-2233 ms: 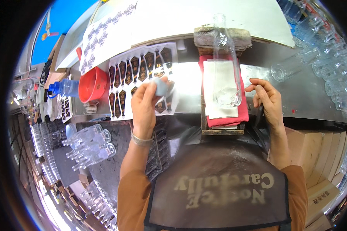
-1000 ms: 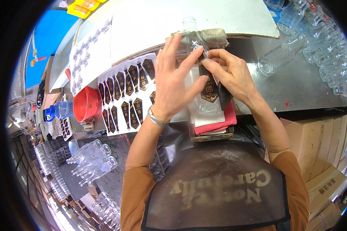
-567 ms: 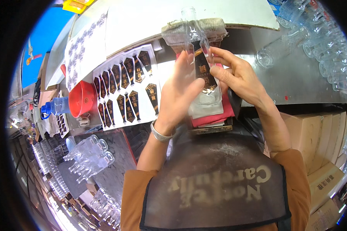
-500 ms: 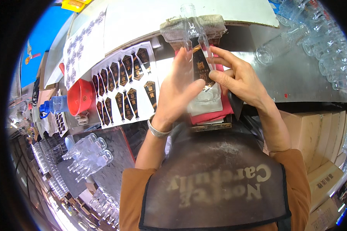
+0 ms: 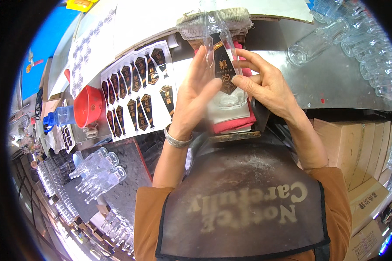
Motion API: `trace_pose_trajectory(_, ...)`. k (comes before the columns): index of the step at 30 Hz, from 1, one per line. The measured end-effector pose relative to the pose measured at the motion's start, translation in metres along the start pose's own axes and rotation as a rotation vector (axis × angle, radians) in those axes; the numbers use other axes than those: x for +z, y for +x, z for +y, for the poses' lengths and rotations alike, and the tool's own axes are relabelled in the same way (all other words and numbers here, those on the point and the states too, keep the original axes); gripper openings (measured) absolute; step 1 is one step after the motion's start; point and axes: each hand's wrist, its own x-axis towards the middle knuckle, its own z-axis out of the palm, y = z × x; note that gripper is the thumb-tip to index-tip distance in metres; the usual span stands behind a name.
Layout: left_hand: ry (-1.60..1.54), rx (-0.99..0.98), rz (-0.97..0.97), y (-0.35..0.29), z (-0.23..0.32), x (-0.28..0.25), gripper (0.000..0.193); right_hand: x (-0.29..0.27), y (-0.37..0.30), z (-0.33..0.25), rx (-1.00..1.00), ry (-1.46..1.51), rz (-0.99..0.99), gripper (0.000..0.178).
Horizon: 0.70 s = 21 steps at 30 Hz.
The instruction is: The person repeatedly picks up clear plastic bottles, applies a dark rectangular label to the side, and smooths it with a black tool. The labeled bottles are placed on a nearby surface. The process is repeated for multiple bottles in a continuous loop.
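Note:
A clear glass bottle (image 5: 222,101) lies on its back on a padded stand, neck pointing away from me. On its upper face sits a black, tie-shaped label (image 5: 224,65) with gold marks. My left hand (image 5: 195,93) is along the bottle's left side, fingers stretched and thumb spread near the label's lower edge; it is slightly blurred. From the right, my right hand (image 5: 265,82) grips the bottle's side, its thumb against the label's edge and its fingers curved at the glass. Left of the bottle lies a white sheet (image 5: 129,98) of similar black labels, with gaps in its rows.
A rolled cloth (image 5: 237,24) supports the bottle's neck; red cloth (image 5: 235,125) lies under its base. At left are a red bowl (image 5: 88,106) and a blue-capped jug (image 5: 59,116). Glass bottles (image 5: 370,61) crowd the right, above cardboard boxes (image 5: 344,143). More bottles (image 5: 100,172) lie lower left.
The bottle, stand and sheet appear slightly higher and further left in the picture. Both hands stay around the bottle; the label now shows more plainly between them.

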Motion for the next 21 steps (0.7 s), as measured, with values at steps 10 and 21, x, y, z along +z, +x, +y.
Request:
trace_pose_trajectory(10,-0.012,0.006,0.006,0.0001,-0.0063,-0.0035,0.075,0.0022,-0.0013,0.0011,-0.008,-0.016,0.025,0.066)
trace_pose_trajectory(21,-0.017,-0.034,-0.006,0.0029,0.0015,-0.0080,0.079,-0.0020,0.0003,-0.0036,0.065,0.028,-0.010,0.063)
